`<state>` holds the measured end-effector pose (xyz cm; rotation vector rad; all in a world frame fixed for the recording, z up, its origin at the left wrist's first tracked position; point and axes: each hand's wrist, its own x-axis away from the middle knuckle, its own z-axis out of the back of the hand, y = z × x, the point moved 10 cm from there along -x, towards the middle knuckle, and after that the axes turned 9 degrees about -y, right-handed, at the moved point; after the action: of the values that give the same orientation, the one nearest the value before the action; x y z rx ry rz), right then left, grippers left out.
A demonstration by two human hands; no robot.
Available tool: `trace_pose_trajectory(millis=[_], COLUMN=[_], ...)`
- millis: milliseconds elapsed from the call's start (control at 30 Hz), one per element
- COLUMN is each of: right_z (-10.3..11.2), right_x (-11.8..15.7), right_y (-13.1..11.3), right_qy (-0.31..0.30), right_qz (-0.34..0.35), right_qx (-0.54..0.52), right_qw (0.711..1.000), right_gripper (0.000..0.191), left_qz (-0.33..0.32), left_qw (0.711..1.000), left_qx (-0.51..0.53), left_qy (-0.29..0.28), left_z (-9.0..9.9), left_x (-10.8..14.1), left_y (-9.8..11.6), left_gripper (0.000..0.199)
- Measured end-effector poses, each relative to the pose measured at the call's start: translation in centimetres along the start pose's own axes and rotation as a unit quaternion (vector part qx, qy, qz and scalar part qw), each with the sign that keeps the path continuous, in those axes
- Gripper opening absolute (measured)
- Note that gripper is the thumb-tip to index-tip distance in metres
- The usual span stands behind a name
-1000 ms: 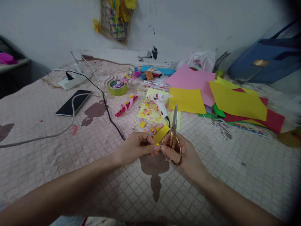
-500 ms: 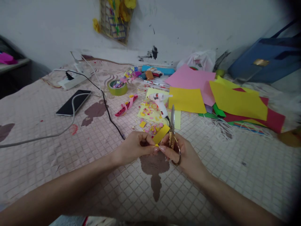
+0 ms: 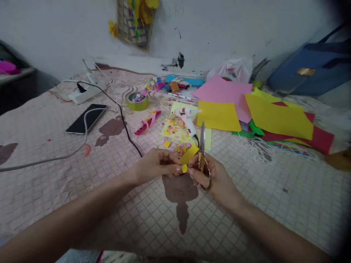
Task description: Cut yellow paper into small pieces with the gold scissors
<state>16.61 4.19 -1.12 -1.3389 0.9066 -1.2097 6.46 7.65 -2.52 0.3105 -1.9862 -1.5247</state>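
Between my fingertips is a small yellow paper piece (image 3: 184, 168). My left hand (image 3: 157, 163) pinches its left side, thumb and finger closed. My right hand (image 3: 210, 171) has its thumb and finger at the piece's right edge. Gold-handled scissors (image 3: 202, 146) hang on that hand, blades pointing away from me and nearly together. A yellow paper strip (image 3: 189, 155) shows just behind the fingers; whether it lies on the table or is held, I cannot tell. Beyond it rest a small yellow square (image 3: 166, 144) and scattered pink and yellow paper bits (image 3: 181, 148).
A white glue gun (image 3: 188, 117) lies on pale yellow paper, its cord running toward my hands. Coloured sheets (image 3: 278, 113) and white string (image 3: 259, 151) lie to the right. On the left are a phone (image 3: 86, 118), a tape roll (image 3: 137, 102) and a power strip (image 3: 87, 93).
The small yellow piece shows more of its face between the fingertips, which are slightly farther apart. The scissors stay in the right hand.
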Motion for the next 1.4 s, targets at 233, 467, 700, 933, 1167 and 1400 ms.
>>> trace_pose_trajectory(millis=[233, 467, 700, 933, 1167, 1400], right_z=[1.2, 1.1, 0.1, -0.3, -0.4, -0.6], right_x=[-0.1, -0.1, -0.2, -0.2, -0.3, -0.1], right_y=[0.1, 0.1, 0.3, 0.2, -0.1, 0.1], right_qy=[0.050, 0.051, 0.016, -0.003, -0.007, -0.014], right_qz=[0.013, 0.023, 0.015, 0.018, 0.008, 0.005], right_qx=[-0.010, -0.009, 0.006, 0.010, 0.014, 0.010], right_qw=[0.999, 0.998, 1.000, 1.000, 1.000, 1.000], right_gripper=[0.012, 0.012, 0.011, 0.009, 0.009, 0.010], left_qz=[-0.025, -0.071, -0.003, 0.012, 0.039, 0.044], left_qw=[0.996, 0.984, 0.998, 0.999, 0.999, 0.999], left_qx=[-0.050, -0.124, -0.057, -0.032, -0.007, 0.002], left_qy=[0.067, 0.105, 0.005, 0.002, 0.000, -0.006], left_z=[2.9, 3.2, -1.1, -1.1, -1.2, -1.3], left_x=[1.1, 1.8, 0.5, 0.3, 0.2, 0.2], left_y=[2.4, 3.3, -0.5, -0.6, -1.1, -1.1], left_gripper=[0.019, 0.023, 0.024, 0.024, 0.025, 0.024])
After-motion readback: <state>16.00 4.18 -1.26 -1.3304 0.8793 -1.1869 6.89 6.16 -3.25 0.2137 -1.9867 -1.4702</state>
